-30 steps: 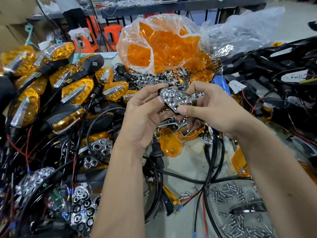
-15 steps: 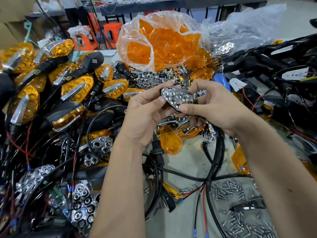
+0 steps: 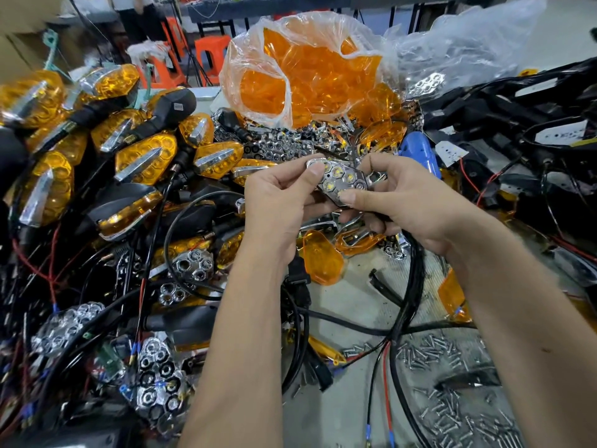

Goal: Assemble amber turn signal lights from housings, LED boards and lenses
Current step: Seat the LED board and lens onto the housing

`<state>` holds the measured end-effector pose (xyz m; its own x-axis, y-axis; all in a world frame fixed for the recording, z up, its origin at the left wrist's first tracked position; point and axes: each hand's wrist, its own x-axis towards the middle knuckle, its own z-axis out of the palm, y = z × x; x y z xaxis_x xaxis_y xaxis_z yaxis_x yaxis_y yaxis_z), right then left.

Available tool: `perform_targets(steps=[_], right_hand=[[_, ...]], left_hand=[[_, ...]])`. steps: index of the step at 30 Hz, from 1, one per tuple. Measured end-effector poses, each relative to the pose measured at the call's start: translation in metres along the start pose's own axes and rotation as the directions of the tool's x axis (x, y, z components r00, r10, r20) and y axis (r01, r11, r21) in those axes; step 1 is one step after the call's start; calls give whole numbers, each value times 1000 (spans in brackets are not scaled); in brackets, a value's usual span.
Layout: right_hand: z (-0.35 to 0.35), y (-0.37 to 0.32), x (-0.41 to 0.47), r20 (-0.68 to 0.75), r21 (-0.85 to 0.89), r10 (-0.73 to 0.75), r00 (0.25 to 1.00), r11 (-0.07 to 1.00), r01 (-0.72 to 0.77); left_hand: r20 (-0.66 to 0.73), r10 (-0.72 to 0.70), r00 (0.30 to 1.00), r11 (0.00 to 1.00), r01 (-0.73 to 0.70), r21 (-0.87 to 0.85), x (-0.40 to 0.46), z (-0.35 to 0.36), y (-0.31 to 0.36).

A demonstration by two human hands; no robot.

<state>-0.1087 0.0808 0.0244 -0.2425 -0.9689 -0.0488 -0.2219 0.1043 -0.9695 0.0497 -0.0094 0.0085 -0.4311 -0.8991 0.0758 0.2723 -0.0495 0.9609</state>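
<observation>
though labels blur, both hands [image 3: 281, 202] [image 3: 410, 205] pinch chrome reflector [image 3: 339, 179].

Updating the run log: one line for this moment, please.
step: fitting reflector | left hand: pinching it | right hand: pinching it | lens: loose on table, untouched

Both bare forearms reach forward, wrists close together; the left hand [image 3: 277, 192] curls inward, thumb on top; the right hand [image 3: 407, 202] pinches with thumb and forefinger.
</observation>
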Motion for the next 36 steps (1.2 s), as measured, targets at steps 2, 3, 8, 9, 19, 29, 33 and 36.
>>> perform_targets(steps=[2,3,8,9,19,29,33,36], right_hand=[[0,1,1,9,1,14,1000,1000,-14],[0,1,1,14,4,17,1000,1000,-17],[3,1,2,8,9,-28,1000,1000,28],[4,1,2,-1,2,-39,999,999,39],[4,1,2,-40,20,-100,994,995,101],[5,3,4,-83,-16,-195,977,981,194],[2,5,5,-99,6,-202,974,979,204],[0,6,5,-103,4,-215,971,976,217]], left_hand=[[-7,1,1000,1000,-1,7,0,0,0],[-13,7,1000,1000,-7,16,1,0,-1],[-39,38,999,999,-37,40,2,0,-2],[-45,38,998,999,-36,36,2,0,-2],[33,18,999,1000,-17,-23,1,-3,-1],[28,112,993,993,-112,-28,0,-1,-1],[50,150,987,989,-149,-23,-1,-3,-1],[77,147,986,989,-147,-15,0,-4,-2]])
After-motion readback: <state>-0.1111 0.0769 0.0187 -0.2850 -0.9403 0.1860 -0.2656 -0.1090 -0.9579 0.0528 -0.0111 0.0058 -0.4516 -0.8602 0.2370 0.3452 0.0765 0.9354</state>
